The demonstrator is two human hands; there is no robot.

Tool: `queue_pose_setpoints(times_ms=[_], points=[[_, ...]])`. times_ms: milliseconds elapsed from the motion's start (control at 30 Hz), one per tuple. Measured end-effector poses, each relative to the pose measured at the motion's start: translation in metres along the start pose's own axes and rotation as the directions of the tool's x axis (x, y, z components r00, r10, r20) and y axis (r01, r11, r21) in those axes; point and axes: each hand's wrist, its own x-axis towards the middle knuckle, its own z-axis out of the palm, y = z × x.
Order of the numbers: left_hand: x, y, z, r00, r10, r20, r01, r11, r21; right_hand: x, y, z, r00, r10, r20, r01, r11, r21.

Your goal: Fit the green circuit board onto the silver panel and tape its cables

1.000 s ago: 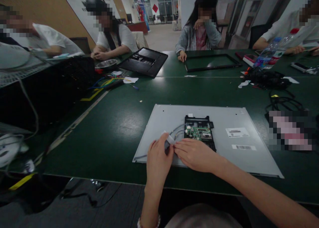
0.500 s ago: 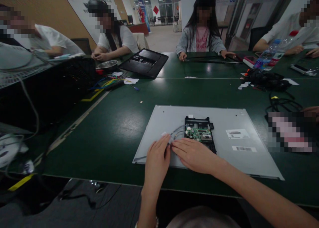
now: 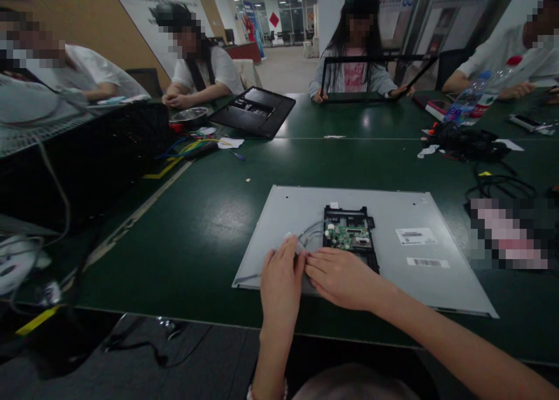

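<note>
A flat grey metal display panel (image 3: 393, 205) lies face down on the green table, close to its front edge. On it sits a black plastic bracket (image 3: 372, 255) around a green circuit board (image 3: 343, 237). Thin grey cables (image 3: 312, 226) run leftward from the board to my fingertips. My left hand (image 3: 283, 280) is closed over the panel's left half, fingers bent down at the cables. From the other side my right hand (image 3: 343, 278) meets it, fingers pressed together and covering the bracket's lower left corner. The fingertips and the cable ends between them are mostly hidden.
A black plastic back cover (image 3: 255, 112) lies across the table beside a metal bowl (image 3: 191, 114). Opposite, a person holds up a black frame (image 3: 379, 60). To the right are bottles (image 3: 484, 97) and black cables (image 3: 498, 181). A black casing (image 3: 87, 173) stands left.
Both my hands have shifted slightly right and toward me, still together at the cables. The person opposite has raised the black frame from the table to upright.
</note>
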Motion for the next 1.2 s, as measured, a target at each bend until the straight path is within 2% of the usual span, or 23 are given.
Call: queue_pose_setpoints(times_ms=[200, 433, 533, 600, 633, 700, 767, 833, 867, 933, 1000, 1100, 1200], points=[[0.001, 0.005, -0.003, 0.997, -0.059, -0.043, 0.06, 0.998, 0.015, -0.005, -0.011, -0.005, 1.0, -0.019, 0.006, 0.019, 1.0, 0.022], [-0.007, 0.012, -0.009, 0.997, -0.077, 0.013, 0.077, 0.996, 0.038, -0.01, -0.017, -0.026, 0.995, 0.001, 0.099, -0.008, 0.997, 0.077], [-0.011, 0.013, -0.008, 0.999, -0.052, 0.004, 0.052, 0.998, 0.048, -0.022, -0.02, -0.04, 0.995, 0.071, 0.069, -0.08, 0.987, 0.138], [-0.013, 0.012, -0.008, 0.999, -0.035, -0.006, 0.035, 0.998, 0.043, -0.038, -0.02, -0.049, 0.977, 0.211, -0.024, -0.202, 0.958, 0.204], [-0.014, 0.011, -0.008, 1.0, -0.03, -0.01, 0.03, 0.999, 0.038, -0.05, -0.019, -0.052, 0.941, 0.321, -0.101, -0.289, 0.925, 0.245], [-0.015, 0.01, -0.008, 0.999, -0.027, -0.018, 0.027, 0.999, 0.027, -0.078, -0.014, -0.057, 0.824, 0.528, -0.205, -0.455, 0.832, 0.317], [-0.015, 0.009, -0.008, 0.999, -0.028, -0.035, 0.028, 1.0, 0.007, -0.11, -0.003, -0.059, 0.672, 0.679, -0.298, -0.586, 0.732, 0.347], [-0.015, 0.009, -0.008, 0.997, -0.026, -0.07, 0.024, 0.999, -0.027, -0.143, 0.01, -0.06, 0.495, 0.794, -0.354, -0.693, 0.606, 0.391], [-0.016, 0.009, -0.009, 0.995, -0.021, -0.097, 0.016, 0.999, -0.048, -0.159, 0.017, -0.06, 0.413, 0.84, -0.352, -0.732, 0.536, 0.421], [-0.017, 0.011, -0.011, 0.985, -0.002, -0.17, -0.012, 0.997, -0.081, -0.185, 0.028, -0.059, 0.285, 0.906, -0.314, -0.773, 0.411, 0.483], [-0.02, 0.016, -0.012, 0.968, 0.035, -0.248, -0.062, 0.993, -0.102, -0.203, 0.035, -0.057, 0.179, 0.968, -0.178, -0.805, 0.248, 0.538], [-0.029, 0.031, -0.011, 0.954, 0.134, -0.268, -0.175, 0.975, -0.134, -0.213, 0.038, -0.056, 0.116, 0.99, -0.083, -0.731, 0.142, 0.668], [-0.036, 0.045, -0.009, 0.958, 0.201, -0.205, -0.235, 0.959, -0.16, -0.213, 0.038, -0.057, 0.094, 0.995, -0.03, -0.649, 0.084, 0.756]])
